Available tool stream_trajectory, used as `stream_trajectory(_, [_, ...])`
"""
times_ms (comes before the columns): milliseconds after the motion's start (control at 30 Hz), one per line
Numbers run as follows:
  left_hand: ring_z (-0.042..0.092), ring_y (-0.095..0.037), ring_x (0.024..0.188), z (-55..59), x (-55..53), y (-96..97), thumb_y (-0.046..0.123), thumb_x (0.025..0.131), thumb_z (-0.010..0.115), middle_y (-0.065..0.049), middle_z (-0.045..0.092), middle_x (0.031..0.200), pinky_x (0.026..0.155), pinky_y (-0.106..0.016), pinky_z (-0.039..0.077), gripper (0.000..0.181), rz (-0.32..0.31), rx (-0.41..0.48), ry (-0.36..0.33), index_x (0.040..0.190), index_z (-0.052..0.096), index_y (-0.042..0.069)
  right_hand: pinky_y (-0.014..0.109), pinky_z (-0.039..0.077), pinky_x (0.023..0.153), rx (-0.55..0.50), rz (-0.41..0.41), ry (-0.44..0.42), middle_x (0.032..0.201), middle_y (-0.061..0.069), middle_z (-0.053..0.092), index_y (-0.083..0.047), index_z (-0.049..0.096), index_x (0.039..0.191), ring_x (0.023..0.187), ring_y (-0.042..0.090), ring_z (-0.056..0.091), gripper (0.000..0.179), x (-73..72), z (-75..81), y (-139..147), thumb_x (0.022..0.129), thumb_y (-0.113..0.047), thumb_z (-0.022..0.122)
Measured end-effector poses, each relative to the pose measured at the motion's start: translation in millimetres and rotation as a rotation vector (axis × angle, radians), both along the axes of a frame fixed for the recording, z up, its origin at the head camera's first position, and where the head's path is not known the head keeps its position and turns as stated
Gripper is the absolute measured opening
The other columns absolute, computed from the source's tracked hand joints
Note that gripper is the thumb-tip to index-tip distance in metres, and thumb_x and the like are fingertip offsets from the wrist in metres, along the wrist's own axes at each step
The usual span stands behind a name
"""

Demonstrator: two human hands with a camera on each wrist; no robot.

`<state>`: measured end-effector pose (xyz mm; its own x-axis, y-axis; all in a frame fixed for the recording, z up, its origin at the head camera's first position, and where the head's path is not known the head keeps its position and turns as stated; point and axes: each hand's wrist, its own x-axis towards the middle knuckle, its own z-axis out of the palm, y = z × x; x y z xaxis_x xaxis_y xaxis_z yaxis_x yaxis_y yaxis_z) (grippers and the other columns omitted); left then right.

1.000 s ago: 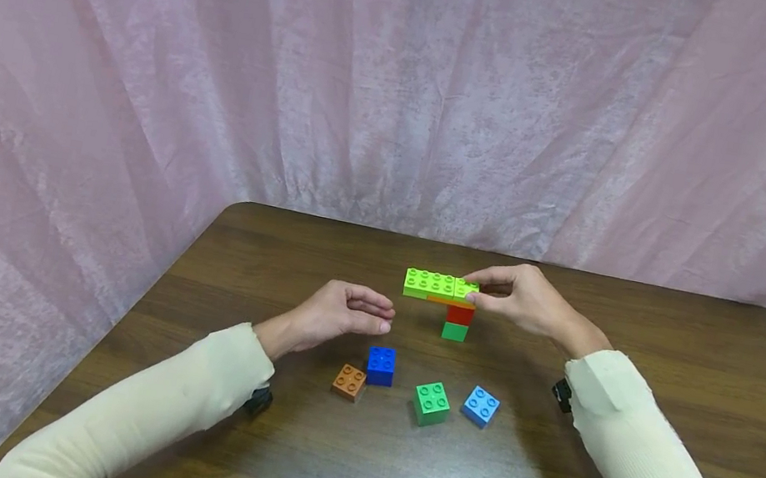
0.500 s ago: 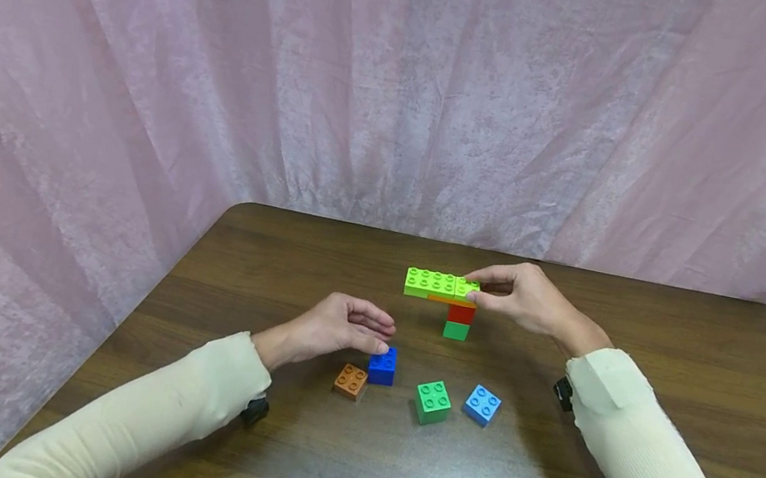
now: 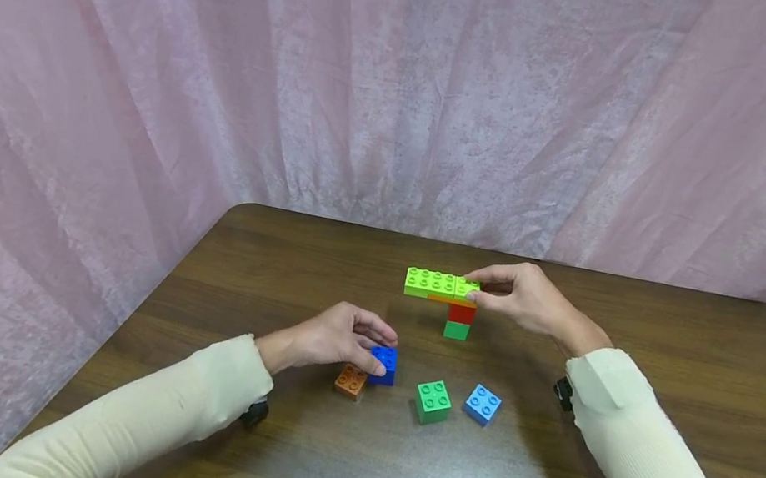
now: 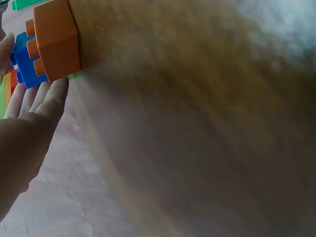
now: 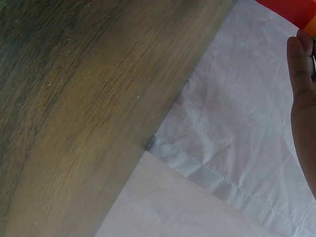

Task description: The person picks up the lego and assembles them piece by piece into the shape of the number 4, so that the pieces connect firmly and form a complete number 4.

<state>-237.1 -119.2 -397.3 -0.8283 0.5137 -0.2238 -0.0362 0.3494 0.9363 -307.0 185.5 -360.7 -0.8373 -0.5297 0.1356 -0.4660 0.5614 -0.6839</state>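
Observation:
In the head view my left hand [image 3: 339,339] is at a dark blue building brick [image 3: 383,365], thumb on its near side and fingers behind it. The left wrist view shows this blue brick [image 4: 30,61] between thumb and fingers, partly hidden by an orange-brown brick [image 4: 58,39]. My right hand [image 3: 529,297] pinches the right end of the lime green bricks [image 3: 430,284], which top a structure. Under them come a thin orange piece [image 3: 450,301], a red brick [image 3: 461,314] and a green brick [image 3: 455,331]. The lime bricks' left end overhangs.
A loose green brick [image 3: 432,402] and a light blue brick [image 3: 481,405] lie nearer on the brown wooden table [image 3: 670,389]. The orange-brown brick [image 3: 350,382] sits just left of the dark blue one. Pink curtain [image 3: 408,91] hangs behind the table.
My left hand has come down and nearer, from above the table onto the dark blue brick, its thumb now against it. My right hand keeps its hold on the lime bricks, practically still.

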Motion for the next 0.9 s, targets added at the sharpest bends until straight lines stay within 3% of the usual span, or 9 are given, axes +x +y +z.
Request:
stream_trajectory(500, [0.066, -0.025, 0.106, 0.2, 1.2, 0.2, -0.002, 0.077, 0.083, -0.011, 0.071, 0.111, 0.091, -0.036, 0.056, 0.041, -0.007, -0.068, 0.023, 0.116, 0.070, -0.003, 0.029, 0.054, 0.077, 0.001, 0.008, 0.005, 0.106, 0.009, 0.074, -0.002, 0.072, 0.119, 0.093, 0.019, 0.067, 0.030, 1.5, -0.5, -1.4, 0.092, -0.014, 0.075])
stream_trajectory(900, [0.069, -0.021, 0.097, 26.7, -7.4, 0.7, 0.001, 0.080, 0.082, -0.012, 0.072, 0.110, 0.086, -0.033, 0.057, 0.040, 0.030, -0.004, 0.108, 0.118, 0.070, -0.003, 0.029, 0.055, 0.076, 0.006, 0.009, 0.007, 0.107, 0.009, 0.074, -0.002, 0.072, 0.119, 0.092, 0.020, 0.067, 0.031, 0.3, 0.5, -0.1, 0.091, -0.015, 0.075])
